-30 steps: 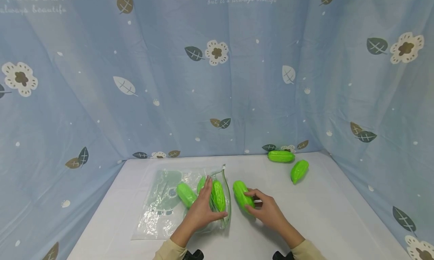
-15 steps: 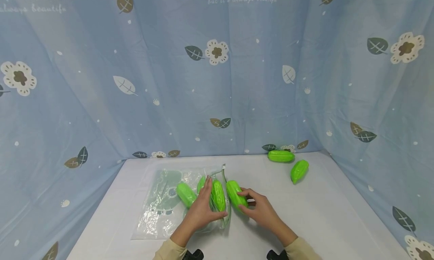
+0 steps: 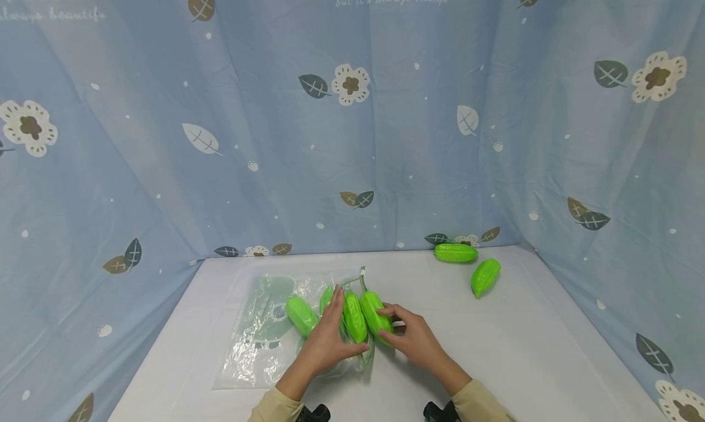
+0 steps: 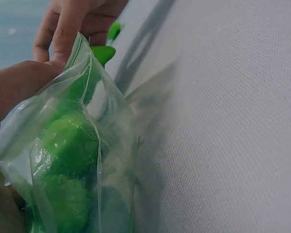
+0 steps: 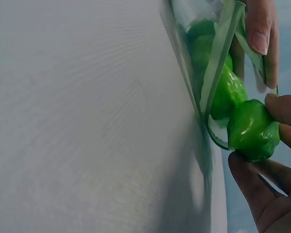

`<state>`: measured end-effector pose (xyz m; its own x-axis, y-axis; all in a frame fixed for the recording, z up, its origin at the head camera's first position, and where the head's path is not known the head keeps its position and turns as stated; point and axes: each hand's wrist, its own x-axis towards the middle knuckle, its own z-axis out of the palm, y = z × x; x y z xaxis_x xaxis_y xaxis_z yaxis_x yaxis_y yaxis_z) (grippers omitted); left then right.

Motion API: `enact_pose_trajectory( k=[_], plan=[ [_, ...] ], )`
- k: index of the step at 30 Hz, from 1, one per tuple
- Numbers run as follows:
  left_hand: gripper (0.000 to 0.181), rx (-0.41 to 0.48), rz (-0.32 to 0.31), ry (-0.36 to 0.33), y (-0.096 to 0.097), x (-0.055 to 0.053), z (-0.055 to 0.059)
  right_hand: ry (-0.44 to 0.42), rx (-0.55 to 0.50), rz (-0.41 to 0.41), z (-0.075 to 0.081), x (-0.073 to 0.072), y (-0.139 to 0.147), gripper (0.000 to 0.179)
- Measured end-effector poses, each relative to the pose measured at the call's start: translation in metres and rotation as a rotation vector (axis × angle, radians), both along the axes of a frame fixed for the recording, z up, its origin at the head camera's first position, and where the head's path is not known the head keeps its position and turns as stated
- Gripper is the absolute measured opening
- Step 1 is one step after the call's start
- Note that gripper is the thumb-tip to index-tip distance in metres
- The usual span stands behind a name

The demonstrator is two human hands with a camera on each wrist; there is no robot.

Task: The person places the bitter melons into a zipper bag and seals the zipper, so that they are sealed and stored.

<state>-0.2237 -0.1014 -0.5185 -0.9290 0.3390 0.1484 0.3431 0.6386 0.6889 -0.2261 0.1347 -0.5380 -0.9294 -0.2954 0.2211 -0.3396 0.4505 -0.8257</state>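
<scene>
My right hand [image 3: 414, 336] grips a glossy green toy bitter melon [image 3: 376, 315], thumb on the near side and fingers on the far side. One end of it sits in the mouth of a clear zip bag [image 3: 237, 355], as the right wrist view also shows, where the melon [image 5: 252, 132] overlaps the green-edged opening. My left hand [image 3: 324, 342] holds the bag's upper edge up, thumb spread from straight fingers. Several melons lie inside, one at the left [image 3: 302, 316] and one near the mouth [image 3: 354, 318]; others are partly hidden behind my left hand.
Two more green melons lie at the back right of the white table [image 3: 529, 348], one sideways [image 3: 456, 253] by the curtain and one slanted [image 3: 486, 278] in front of it. A blue patterned curtain [image 3: 275, 134] closes off the back and sides.
My right hand has moved left with the melon, bringing it from beside the bag to inside its mouth. My left hand has stayed in place at the bag.
</scene>
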Motion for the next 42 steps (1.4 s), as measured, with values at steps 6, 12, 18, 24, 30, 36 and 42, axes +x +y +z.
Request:
enact_pose_trajectory(
  k=[6,12,18,24,30,36,42],
  plan=[
    [0.126,-0.013,0.008,0.004,0.0,0.001,0.001,-0.03,-0.028,-0.013,0.002,0.0,0.0,0.036],
    [0.127,-0.019,0.015,0.013,0.002,0.0,0.0,-0.033,-0.049,-0.013,0.002,-0.002,0.001,0.032],
    [0.129,-0.029,0.014,0.022,0.004,0.001,0.0,-0.038,-0.061,-0.005,0.002,-0.004,0.001,0.031],
    [0.13,-0.035,0.015,0.03,0.005,0.001,0.001,-0.057,-0.071,0.007,0.002,-0.007,0.0,0.032],
    [0.13,-0.043,0.012,0.033,0.006,0.002,0.002,-0.06,-0.057,0.027,0.002,-0.009,-0.004,0.034],
    [0.129,-0.032,0.007,0.03,0.006,0.002,0.001,-0.031,-0.031,0.046,-0.001,-0.011,-0.007,0.032],
    [0.128,-0.016,0.002,0.04,0.005,0.002,0.0,-0.011,-0.027,0.055,-0.003,-0.013,-0.01,0.03]
  ],
)
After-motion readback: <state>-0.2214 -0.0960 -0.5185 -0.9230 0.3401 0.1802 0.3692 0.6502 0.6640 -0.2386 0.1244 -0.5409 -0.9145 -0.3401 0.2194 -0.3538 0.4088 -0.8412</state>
